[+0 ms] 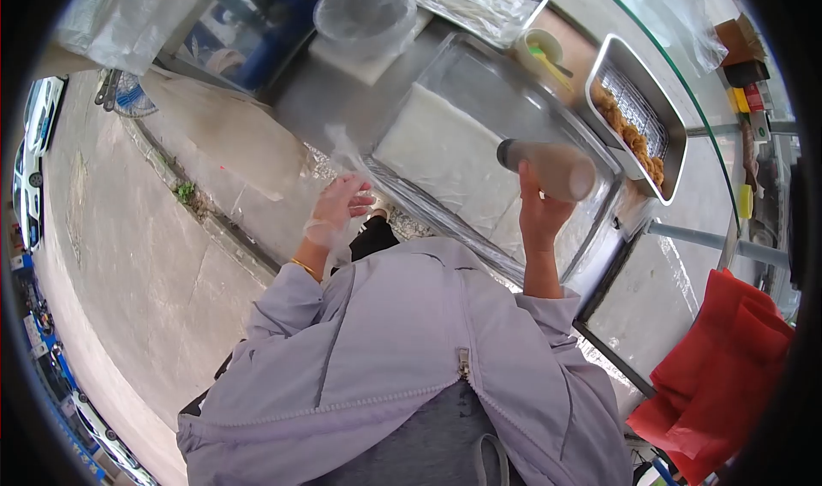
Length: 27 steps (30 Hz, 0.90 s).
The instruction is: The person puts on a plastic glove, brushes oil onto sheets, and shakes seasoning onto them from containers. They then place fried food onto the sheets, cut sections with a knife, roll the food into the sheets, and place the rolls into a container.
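My right hand (545,216) grips a clear bottle (556,169) with brownish contents. The bottle lies almost level, its dark cap toward the left, and is blurred by motion. Below it is a metal tray (445,135) with a pale, flat sheet and clear plastic film along its near edge. My left hand (338,208) hangs off the tray's left side in a loose, clear plastic glove, with a gold bracelet at the wrist. Its fingers are bent but somewhat apart, and I see nothing held in them. Glove plastic (347,148) sticks out above the hand.
A metal pan (676,135) with a wire rack and fried pieces (629,135) stands at right. Behind are a bag-lined tub (364,11), a cup (541,45) with a yellow-green utensil, and another tray (531,2). A glass edge (685,83) curves behind; a red bag (715,375) hangs right.
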Motion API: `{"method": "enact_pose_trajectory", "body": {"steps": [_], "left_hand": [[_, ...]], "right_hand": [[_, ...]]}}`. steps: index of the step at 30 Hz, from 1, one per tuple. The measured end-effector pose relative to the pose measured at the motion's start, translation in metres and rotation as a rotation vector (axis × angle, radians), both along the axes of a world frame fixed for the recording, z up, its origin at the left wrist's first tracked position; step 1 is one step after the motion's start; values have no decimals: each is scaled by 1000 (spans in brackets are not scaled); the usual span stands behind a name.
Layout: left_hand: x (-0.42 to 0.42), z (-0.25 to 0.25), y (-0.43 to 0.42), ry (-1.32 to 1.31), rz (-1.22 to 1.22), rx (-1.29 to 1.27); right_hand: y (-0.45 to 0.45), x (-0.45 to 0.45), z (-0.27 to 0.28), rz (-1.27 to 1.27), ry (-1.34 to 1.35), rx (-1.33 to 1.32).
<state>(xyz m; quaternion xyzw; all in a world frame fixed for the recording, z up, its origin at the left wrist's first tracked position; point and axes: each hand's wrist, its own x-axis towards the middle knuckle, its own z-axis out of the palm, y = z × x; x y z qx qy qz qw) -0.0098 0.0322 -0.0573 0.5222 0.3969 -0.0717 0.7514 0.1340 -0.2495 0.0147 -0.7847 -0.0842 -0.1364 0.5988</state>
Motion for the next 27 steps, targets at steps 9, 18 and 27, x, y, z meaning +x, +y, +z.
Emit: {"method": "enact_pose_trajectory", "body": {"steps": [9, 18, 27], "left_hand": [[29, 12, 0, -54, -96, 68], [44, 16, 6, -51, -105, 82], [41, 16, 11, -46, -80, 52]], "right_hand": [[42, 6, 14, 189, 285, 160], [74, 14, 24, 178, 96, -1], [105, 15, 35, 425, 45, 76]]}}
